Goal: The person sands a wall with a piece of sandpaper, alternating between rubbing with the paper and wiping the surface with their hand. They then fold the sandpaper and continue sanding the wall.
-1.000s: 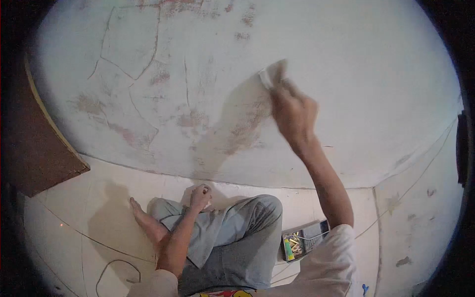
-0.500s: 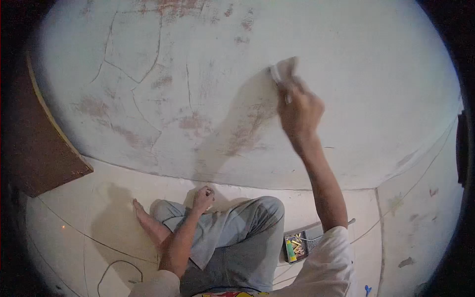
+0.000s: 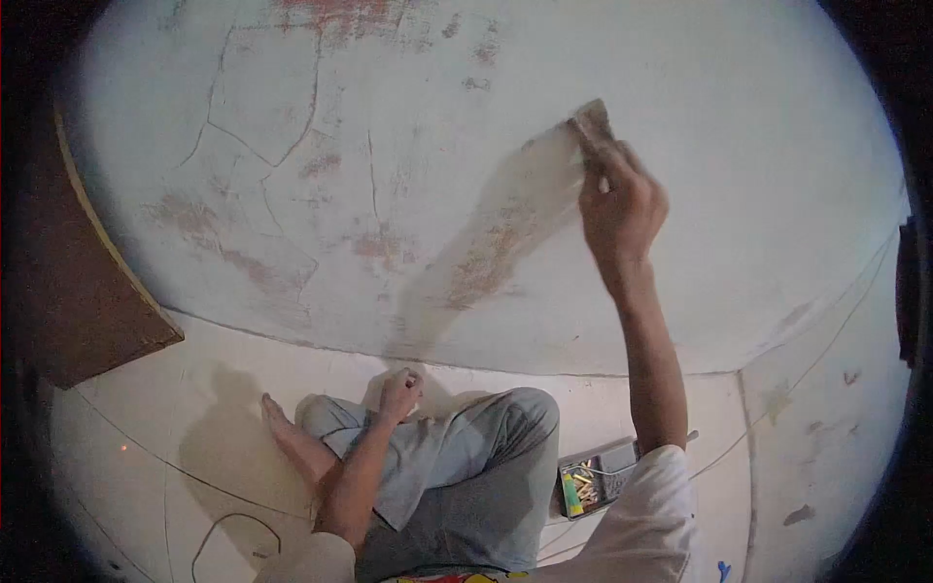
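Observation:
My right hand [image 3: 627, 209] is raised against the pale wall [image 3: 758, 194], its fingers closed around a scraper [image 3: 595, 119]. The scraper's flat blade sticks out past the fingertips, at or very near the wall; its handle is mostly hidden in my grip. Down by the foot of the wall, my left hand [image 3: 398, 394] is closed in front of my bent leg. Something small may be between its fingers, too small to make out. Reddish-brown worn patches [image 3: 491, 257] and thin cracks [image 3: 313, 92] mark the wall left of my right hand.
A black tray [image 3: 595, 476] with small brass-coloured pieces and a green-yellow item stands beside my right knee. A brown board [image 3: 92, 282] leans at the left. Cables [image 3: 233, 513] lie on the tiled floor [image 3: 136, 418]. A small blue object [image 3: 723, 568] is at the lower right.
My right hand has moved right and slightly up across the wall with the scraper. My left hand has stayed in nearly the same place.

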The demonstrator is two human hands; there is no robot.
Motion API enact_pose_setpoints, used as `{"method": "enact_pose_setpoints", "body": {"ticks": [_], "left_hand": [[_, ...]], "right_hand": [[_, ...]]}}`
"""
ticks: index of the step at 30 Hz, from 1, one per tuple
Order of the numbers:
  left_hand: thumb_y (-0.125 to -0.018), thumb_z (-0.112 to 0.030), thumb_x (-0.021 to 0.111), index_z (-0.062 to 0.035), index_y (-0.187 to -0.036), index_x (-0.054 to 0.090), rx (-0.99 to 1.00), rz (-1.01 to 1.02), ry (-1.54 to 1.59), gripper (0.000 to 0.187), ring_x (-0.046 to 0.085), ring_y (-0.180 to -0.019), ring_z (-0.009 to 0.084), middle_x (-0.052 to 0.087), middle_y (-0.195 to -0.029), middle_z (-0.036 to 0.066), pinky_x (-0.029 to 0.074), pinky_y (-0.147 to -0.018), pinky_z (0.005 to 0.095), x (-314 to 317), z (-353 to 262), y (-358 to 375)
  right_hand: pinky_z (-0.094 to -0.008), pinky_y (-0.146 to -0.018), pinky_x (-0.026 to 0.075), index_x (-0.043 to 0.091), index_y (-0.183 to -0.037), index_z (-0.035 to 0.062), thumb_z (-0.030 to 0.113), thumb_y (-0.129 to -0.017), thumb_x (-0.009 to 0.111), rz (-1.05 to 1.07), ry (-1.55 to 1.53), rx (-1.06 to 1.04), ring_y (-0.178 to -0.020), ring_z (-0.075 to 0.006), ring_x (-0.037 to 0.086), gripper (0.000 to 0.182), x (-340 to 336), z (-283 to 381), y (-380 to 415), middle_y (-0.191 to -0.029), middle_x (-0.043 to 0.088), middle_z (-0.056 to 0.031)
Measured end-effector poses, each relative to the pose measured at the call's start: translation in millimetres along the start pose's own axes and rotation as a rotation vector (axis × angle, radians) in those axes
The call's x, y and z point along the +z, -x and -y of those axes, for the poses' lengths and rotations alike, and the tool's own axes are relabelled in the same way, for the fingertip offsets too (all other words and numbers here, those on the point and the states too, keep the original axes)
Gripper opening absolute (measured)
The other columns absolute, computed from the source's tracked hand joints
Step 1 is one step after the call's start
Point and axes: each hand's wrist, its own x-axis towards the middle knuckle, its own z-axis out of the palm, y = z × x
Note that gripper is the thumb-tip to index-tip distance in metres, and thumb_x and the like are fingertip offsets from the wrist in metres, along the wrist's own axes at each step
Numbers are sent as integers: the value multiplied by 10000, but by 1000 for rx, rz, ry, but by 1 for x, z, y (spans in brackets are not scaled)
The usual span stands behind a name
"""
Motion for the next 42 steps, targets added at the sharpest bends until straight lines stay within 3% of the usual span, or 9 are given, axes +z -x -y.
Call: {"method": "enact_pose_setpoints", "body": {"ticks": [4, 15, 19, 23, 27, 32, 35, 40, 42], "left_hand": [[-866, -231, 590, -18, -966, 630, 32, -32, 1, 239, 675, -689, 240, 696, -761, 122, 515, -661, 354, 7, 17, -12], [-857, -232, 585, -32, -931, 635, 6, -49, 17, 219, 681, -725, 242, 699, -750, 117, 509, -709, 367, -2, -7, 4], [-858, -222, 588, -23, -951, 627, 84, -15, -45, 223, 682, -729, 243, 697, -749, 126, 509, -708, 367, 1, 3, 0], [-857, -234, 600, -29, -960, 630, 39, -7, -43, 231, 689, -750, 240, 702, -763, 124, 514, -722, 356, 1, 3, -3], [-852, -245, 607, -34, -974, 634, 75, -26, -98, 245, 690, -758, 239, 703, -768, 122, 516, -725, 357, 4, 11, -7], [-849, -258, 603, -32, -977, 634, 76, -23, -88, 262, 688, -752, 246, 706, -775, 117, 516, -730, 371, 6, 16, -11], [-850, -264, 601, -30, -970, 632, 78, -33, -82, 264, 687, -741, 248, 705, -771, 113, 517, -718, 379, 5, 14, -11], [-845, -252, 602, -29, -960, 632, 29, -26, -64, 253, 683, -719, 256, 703, -761, 113, 515, -699, 383, 1, 3, -5], [-843, -248, 603, -29, -957, 632, 29, -23, -80, 249, 681, -715, 258, 703, -763, 115, 514, -698, 382, 2, 7, -8]], "right_hand": [[-271, -437, 461, 695, -875, 95, 64, -809, 644, 115, 72, -361, -507, -125, 597, 89, 21, 6, 27, -774, 683, -44], [-381, -532, 506, 708, -945, 109, 42, -740, 693, -9, -189, 181, -608, -332, 632, 216, 3, -3, -1, -914, 683, -129], [-314, -483, 489, 700, -891, 80, 39, -764, 693, 143, 44, -312, -518, -218, 620, 134, 22, 12, 30, -823, 683, -75], [-339, -483, 500, 695, -883, 74, 54, -753, 709, -2, 7, 121, -535, -260, 628, 133, -4, 3, -2, -814, 680, -72], [-318, -464, 486, 704, -849, 77, 33, -807, 660, 64, 29, -349, -536, -174, 632, 75, 22, 8, 25, -781, 680, -50], [-295, -438, 484, 713, -1004, 146, 83, -823, 650, -21, -11, 64, -539, -143, 635, 201, -4, -2, -7, -834, 703, -41], [-320, -454, 494, 706, -929, 121, 63, -792, 649, 133, 50, -347, -546, -180, 644, 158, 20, 6, 20, -942, 710, -70], [-329, -440, 472, 708, -883, 106, 89, -784, 675, 13, 18, 59, -515, -175, 618, 106, -11, 12, -10, -801, 677, -47], [-324, -448, 480, 707, -881, 92, 83, -781, 675, -7, 43, -225, -540, -189, 635, 106, 15, 5, 9, -802, 680, -51]]}}
